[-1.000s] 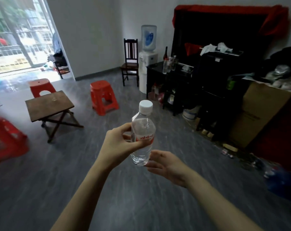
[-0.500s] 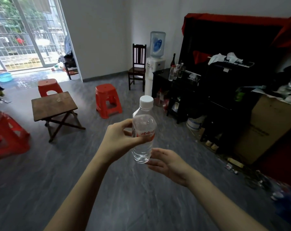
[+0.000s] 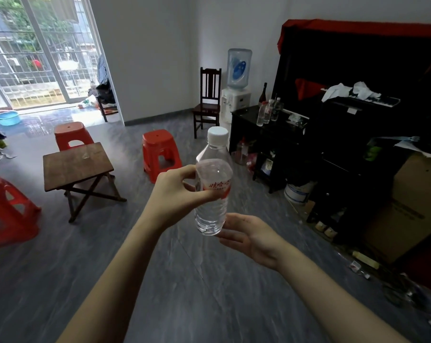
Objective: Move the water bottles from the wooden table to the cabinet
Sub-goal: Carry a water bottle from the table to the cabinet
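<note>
Water bottle with white cap is upright in the air at centre, above the grey floor. Left hand has its grip closed around the bottle's middle, thumb and fingers on the red label. Right hand is open under the base, at 5 o'clock, fingers relaxed. Wooden surface is at 9 o'clock, black cabinet at 1 o'clock

two red stools stand mid-left on the grey floor. a dark wooden chair sits upper centre, a water dispenser just beside it.
</note>
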`<state>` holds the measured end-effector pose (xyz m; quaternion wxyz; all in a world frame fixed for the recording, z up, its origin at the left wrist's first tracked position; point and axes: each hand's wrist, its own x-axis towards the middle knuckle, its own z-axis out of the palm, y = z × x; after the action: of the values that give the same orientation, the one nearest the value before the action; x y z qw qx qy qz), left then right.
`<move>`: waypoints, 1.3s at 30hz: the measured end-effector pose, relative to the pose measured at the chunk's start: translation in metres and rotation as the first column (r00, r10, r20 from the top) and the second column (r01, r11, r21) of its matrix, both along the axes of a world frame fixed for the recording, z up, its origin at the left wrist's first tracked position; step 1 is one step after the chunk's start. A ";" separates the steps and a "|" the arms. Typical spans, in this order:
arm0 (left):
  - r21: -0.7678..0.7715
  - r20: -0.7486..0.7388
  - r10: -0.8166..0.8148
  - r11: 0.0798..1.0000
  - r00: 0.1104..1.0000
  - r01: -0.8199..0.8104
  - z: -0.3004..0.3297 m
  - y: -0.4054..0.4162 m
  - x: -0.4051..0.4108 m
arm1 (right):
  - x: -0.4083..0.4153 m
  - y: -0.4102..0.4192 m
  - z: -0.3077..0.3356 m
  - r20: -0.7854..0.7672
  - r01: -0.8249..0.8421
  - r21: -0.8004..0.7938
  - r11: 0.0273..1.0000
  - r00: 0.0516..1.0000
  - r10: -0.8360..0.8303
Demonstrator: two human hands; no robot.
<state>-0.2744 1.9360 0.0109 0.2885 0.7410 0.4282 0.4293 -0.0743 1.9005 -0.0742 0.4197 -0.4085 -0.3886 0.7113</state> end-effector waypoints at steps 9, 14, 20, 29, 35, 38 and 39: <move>0.054 -0.010 -0.056 0.997 0.998 0.056 0.023 0.160 -0.033 | -0.031 0.156 0.025 0.036 0.005 0.051 0.999 0.999 -0.007; 0.003 0.040 -0.095 0.995 0.995 0.095 0.027 0.241 -0.033 | -0.034 0.227 0.032 0.025 0.086 0.038 0.996 0.996 -0.087; -0.036 0.056 -0.121 0.992 0.991 0.123 0.028 0.331 -0.021 | -0.023 0.316 0.030 -0.007 0.149 -0.010 0.989 0.989 -0.149; -0.062 0.042 -0.161 0.985 0.986 0.163 0.034 0.475 0.041 | 0.035 0.463 0.030 0.028 0.170 0.009 0.985 0.985 -0.170; -0.074 0.053 -0.155 0.985 0.987 0.159 0.039 0.574 0.088 | 0.083 0.568 0.038 0.023 0.186 0.008 0.983 0.982 -0.186; -0.098 0.063 -0.138 0.985 0.988 0.144 0.041 0.616 0.103 | 0.096 0.609 0.041 0.024 0.195 -0.004 0.981 0.980 -0.195; -0.104 0.058 -0.140 0.984 0.988 0.145 0.041 0.632 0.108 | 0.101 0.624 0.040 0.028 0.195 -0.008 0.981 0.981 -0.194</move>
<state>-0.1666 2.5676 0.0521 0.3688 0.7419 0.3893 0.4026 0.0265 2.5241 -0.0345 0.4798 -0.4564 -0.3487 0.6633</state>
